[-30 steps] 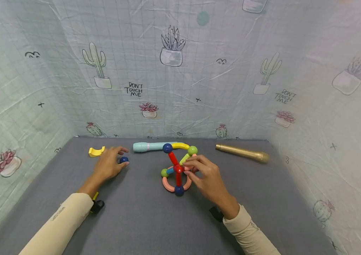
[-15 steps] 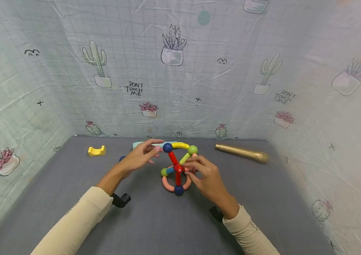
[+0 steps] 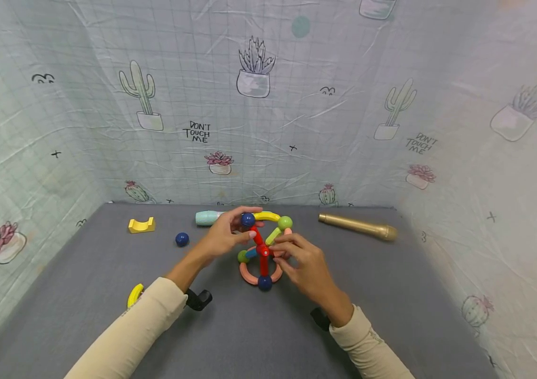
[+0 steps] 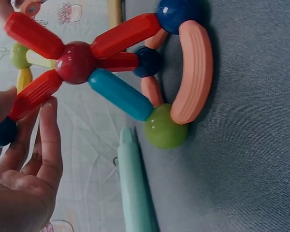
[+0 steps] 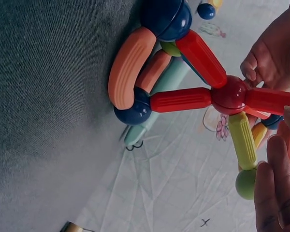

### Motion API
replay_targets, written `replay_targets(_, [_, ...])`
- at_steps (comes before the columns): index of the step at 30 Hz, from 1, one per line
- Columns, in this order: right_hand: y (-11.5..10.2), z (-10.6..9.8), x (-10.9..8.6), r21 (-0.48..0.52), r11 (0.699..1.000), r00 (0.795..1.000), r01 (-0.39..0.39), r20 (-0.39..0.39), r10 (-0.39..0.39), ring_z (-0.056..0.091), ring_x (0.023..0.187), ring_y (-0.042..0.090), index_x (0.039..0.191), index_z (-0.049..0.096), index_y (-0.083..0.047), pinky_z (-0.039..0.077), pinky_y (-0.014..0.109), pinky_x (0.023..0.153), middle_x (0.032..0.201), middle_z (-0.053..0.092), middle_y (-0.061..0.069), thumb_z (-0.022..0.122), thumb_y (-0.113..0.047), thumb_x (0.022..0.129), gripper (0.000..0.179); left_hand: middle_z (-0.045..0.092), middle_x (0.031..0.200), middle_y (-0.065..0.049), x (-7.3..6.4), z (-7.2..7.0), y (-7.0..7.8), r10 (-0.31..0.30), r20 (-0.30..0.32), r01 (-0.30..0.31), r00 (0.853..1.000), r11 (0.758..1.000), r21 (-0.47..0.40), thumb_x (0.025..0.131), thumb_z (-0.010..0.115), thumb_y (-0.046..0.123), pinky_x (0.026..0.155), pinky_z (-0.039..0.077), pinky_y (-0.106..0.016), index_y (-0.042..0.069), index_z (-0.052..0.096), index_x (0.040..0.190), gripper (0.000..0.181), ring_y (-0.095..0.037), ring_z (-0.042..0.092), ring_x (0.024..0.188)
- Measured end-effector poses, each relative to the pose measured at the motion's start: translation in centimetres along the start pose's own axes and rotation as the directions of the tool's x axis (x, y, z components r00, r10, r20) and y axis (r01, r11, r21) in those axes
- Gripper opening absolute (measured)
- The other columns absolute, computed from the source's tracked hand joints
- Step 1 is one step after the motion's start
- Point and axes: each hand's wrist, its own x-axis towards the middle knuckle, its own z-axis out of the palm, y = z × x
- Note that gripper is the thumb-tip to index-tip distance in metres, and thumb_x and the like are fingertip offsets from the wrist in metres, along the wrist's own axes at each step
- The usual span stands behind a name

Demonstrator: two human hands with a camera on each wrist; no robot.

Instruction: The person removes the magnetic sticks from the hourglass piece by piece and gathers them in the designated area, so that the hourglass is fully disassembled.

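Observation:
A magnetic stick-and-ball structure stands on the table: a red ball (image 5: 228, 94) joins red, blue and yellow-green sticks above a ring of curved pink sticks (image 4: 195, 72). My left hand (image 3: 221, 239) pinches a slanting red stick (image 4: 36, 94) between thumb and fingers, just below the upper dark blue ball (image 3: 248, 220). On the other side, my right hand (image 3: 308, 266) pinches another red stick (image 5: 270, 99) at its outer end, partly hidden by the fingers. A curved yellow stick (image 3: 267, 216) links the upper blue ball to a green ball (image 3: 285, 223).
A loose blue ball (image 3: 182, 239), a yellow arched block (image 3: 141, 225) and a curved yellow stick (image 3: 134, 296) lie at the left. Behind the structure is a mint microphone-shaped toy (image 4: 135, 188); a gold microphone (image 3: 358, 227) lies back right. Printed cloth (image 3: 344, 105) surrounds the table.
My left hand has moved right, from beside the loose blue ball to the structure, and now pinches the red stick. My right hand has kept its place and hold.

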Motion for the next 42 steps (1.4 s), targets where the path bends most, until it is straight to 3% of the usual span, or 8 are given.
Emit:
replay_targets(9, [-0.5,1.0,-0.2,-0.077,0.996,0.999,-0.032,-0.03,0.03,0.072,0.07,0.012,0.12,0.079,-0.013,0.058,0.025,0.062,0.111,0.079,-0.001,0.094,-0.016,0.082,0.041,0.075,0.131,-0.014,-0.2,0.5,-0.6,0.06,-0.058,-0.059,0.997,0.998,0.022,0.102,0.072,0.011,0.084,0.064,-0.033,0.018,0.056,0.152,0.054,-0.034,0.07,0.111])
replay_targets(17, [-0.8,2.3,-0.2,-0.133,0.988,0.997,-0.072,-0.034,0.068,0.067,0.064,0.012,0.115,0.081,-0.017,0.049,0.018,0.058,0.102,0.08,-0.004,0.093,-0.019,0.082,0.035,0.076,0.127,-0.015,-0.4,0.8,-0.7,0.091,-0.082,-0.087,0.993,0.995,0.047,0.102,0.071,0.009,0.086,0.063,-0.055,0.014,0.056,0.152,0.053,-0.033,0.069,0.104])
replay_targets(20, [-1.0,2.5,-0.2,-0.131,0.988,0.996,-0.08,-0.048,0.075,0.063,0.062,0.008,0.113,0.08,-0.017,0.046,0.016,0.057,0.098,0.079,-0.004,0.092,-0.02,0.083,0.032,0.077,0.126,-0.014,-0.5,0.9,-0.7,0.088,-0.088,-0.084,0.992,0.995,0.049,0.102,0.071,0.007,0.087,0.063,-0.054,0.015,0.057,0.152,0.053,-0.032,0.07,0.106])
replay_targets(27, [-1.5,2.8,-0.1,-0.021,0.989,0.986,-0.144,-0.085,0.141,0.059,0.056,0.003,0.114,0.078,-0.008,0.047,0.015,0.053,0.083,0.077,-0.001,0.089,-0.02,0.088,0.03,0.078,0.124,-0.01,-0.7,0.9,-0.9,0.098,-0.101,-0.089,0.99,0.992,0.093,0.1,0.072,0.006,0.09,0.059,-0.035,0.013,0.057,0.151,0.054,-0.029,0.07,0.108])
replay_targets(31, [-1.5,2.5,-0.3,0.053,0.984,0.979,-0.17,-0.101,0.175,0.06,0.057,0.004,0.119,0.074,-0.005,0.051,0.017,0.055,0.09,0.08,0.004,0.087,-0.017,0.09,0.034,0.078,0.124,-0.012,-0.7,1.0,-1.0,0.111,-0.092,-0.103,0.99,0.991,0.09,0.101,0.072,0.006,0.088,0.063,-0.039,0.013,0.056,0.152,0.054,-0.031,0.07,0.107])
replay_targets(34, [-1.3,1.8,-0.7,0.1,0.978,0.973,-0.184,-0.125,0.196,0.066,0.068,0.005,0.118,0.071,-0.008,0.058,0.023,0.061,0.099,0.08,0.004,0.086,-0.016,0.091,0.032,0.078,0.124,-0.011,-0.7,1.0,-1.1,0.118,-0.094,-0.109,0.989,0.989,0.098,0.101,0.071,0.006,0.091,0.062,-0.044,0.013,0.056,0.152,0.053,-0.031,0.07,0.107])
replay_targets(38, [-0.5,-0.1,-1.5,0.142,0.97,0.963,-0.2,-0.153,0.221,0.073,0.08,0.01,0.115,0.073,-0.013,0.063,0.031,0.068,0.099,0.079,0.0,0.085,-0.015,0.092,0.026,0.079,0.122,-0.008,-0.7,1.0,-1.1,0.115,-0.106,-0.102,0.988,0.988,0.116,0.102,0.07,0.005,0.093,0.056,-0.048,0.014,0.056,0.152,0.053,-0.029,0.07,0.108])
replay_targets(42, [1.3,-2.4,-2.8,0.21,0.941,0.939,-0.267,-0.164,0.303,0.076,0.081,0.014,0.116,0.076,-0.016,0.063,0.027,0.073,0.099,0.08,0.0,0.084,-0.012,0.093,0.024,0.079,0.122,-0.008,-0.8,1.0,-1.0,0.103,-0.108,-0.09,0.989,0.989,0.116,0.102,0.069,0.004,0.094,0.056,-0.047,0.015,0.056,0.152,0.053,-0.029,0.07,0.108])
